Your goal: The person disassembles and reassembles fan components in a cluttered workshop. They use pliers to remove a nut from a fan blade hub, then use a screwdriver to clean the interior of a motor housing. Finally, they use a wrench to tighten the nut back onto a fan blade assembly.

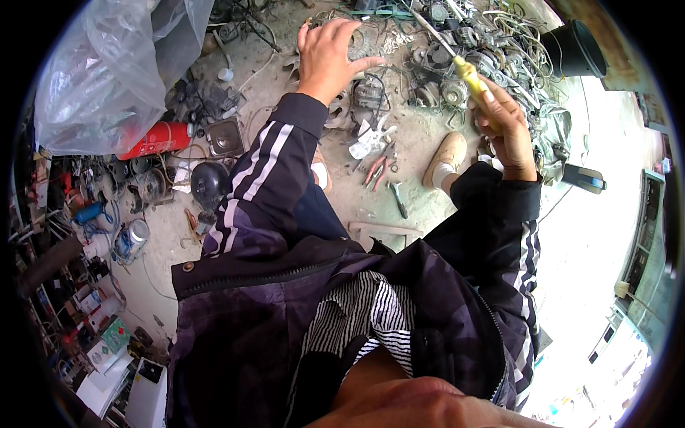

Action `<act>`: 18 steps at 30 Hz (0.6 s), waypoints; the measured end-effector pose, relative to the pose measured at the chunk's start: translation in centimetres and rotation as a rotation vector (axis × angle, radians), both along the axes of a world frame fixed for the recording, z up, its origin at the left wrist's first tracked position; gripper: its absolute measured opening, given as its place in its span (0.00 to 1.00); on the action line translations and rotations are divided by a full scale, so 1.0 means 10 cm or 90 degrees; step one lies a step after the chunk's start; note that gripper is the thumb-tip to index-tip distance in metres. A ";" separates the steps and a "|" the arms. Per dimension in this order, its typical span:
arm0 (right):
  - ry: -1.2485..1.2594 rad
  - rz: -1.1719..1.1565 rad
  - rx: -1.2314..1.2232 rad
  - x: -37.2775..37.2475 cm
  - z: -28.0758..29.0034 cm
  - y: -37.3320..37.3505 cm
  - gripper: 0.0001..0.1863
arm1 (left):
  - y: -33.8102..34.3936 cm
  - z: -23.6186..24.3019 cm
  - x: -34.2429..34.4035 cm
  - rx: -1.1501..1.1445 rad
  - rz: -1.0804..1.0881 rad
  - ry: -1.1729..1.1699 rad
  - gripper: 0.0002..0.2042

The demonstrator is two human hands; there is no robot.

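Observation:
My left hand (327, 60) reaches over small metal parts and wires at the top middle, fingers apart and curved; whether it touches them I cannot tell. My right hand (503, 125) grips the yellow handle of a long screwdriver (437, 32), its shaft angled up-left. Between my feet lie red-handled pliers (378, 167), a second hand tool (399, 200) with a dark handle, and a white plastic fan (367, 143). A dark motor-like part (367, 93) with wires sits below and right of my left hand.
A heap of metal parts and cables (492, 64) fills the top right, beside a black bucket (581, 53). At left are a large plastic bag (100, 85), red cylinder (153, 143), black round vessel (209, 185) and dense piles of parts. My shoes (444, 157) rest on the concrete floor.

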State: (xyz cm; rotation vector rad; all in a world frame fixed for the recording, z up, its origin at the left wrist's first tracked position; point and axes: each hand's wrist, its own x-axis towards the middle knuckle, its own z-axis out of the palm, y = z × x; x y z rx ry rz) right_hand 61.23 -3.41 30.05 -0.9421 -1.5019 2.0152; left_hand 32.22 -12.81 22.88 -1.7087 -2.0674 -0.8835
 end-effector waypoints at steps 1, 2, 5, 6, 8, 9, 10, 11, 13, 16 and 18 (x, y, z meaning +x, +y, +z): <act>-0.013 -0.008 0.022 0.00 0.00 0.01 0.22 | 0.00 -0.02 -0.01 -0.005 0.013 -0.044 0.34; -0.026 -0.016 0.043 0.00 0.00 0.02 0.21 | -0.01 -0.03 -0.02 -0.009 0.026 -0.087 0.34; -0.254 -0.022 0.335 -0.02 -0.23 0.01 0.19 | 0.05 0.06 -0.02 -0.011 -0.146 -0.904 0.34; -0.188 -0.038 0.392 -0.11 -0.27 -0.04 0.18 | 0.03 0.08 -0.05 -0.013 -0.199 -1.174 0.35; -0.130 0.026 0.266 -0.16 -0.17 -0.12 0.19 | 0.00 0.11 -0.10 0.003 -0.229 -1.280 0.35; -0.102 0.028 0.300 -0.20 -0.16 -0.17 0.19 | 0.00 0.14 -0.11 0.014 -0.249 -1.335 0.35; -0.074 0.031 0.334 -0.23 -0.15 -0.22 0.19 | 0.00 0.18 -0.10 0.024 -0.269 -1.390 0.36; -0.107 0.049 0.375 -0.24 -0.11 -0.24 0.19 | 0.00 0.21 -0.05 0.048 -0.223 -1.359 0.36; -0.112 0.062 0.382 -0.25 -0.15 -0.26 0.19 | 0.02 0.19 -0.06 0.044 -0.255 -1.370 0.35; -0.131 0.052 0.442 -0.30 -0.21 -0.30 0.18 | 0.03 0.15 -0.08 0.024 -0.274 -1.303 0.34; -0.178 0.052 0.487 -0.30 -0.16 -0.32 0.18 | 0.01 0.14 -0.09 -0.010 -0.261 -1.208 0.34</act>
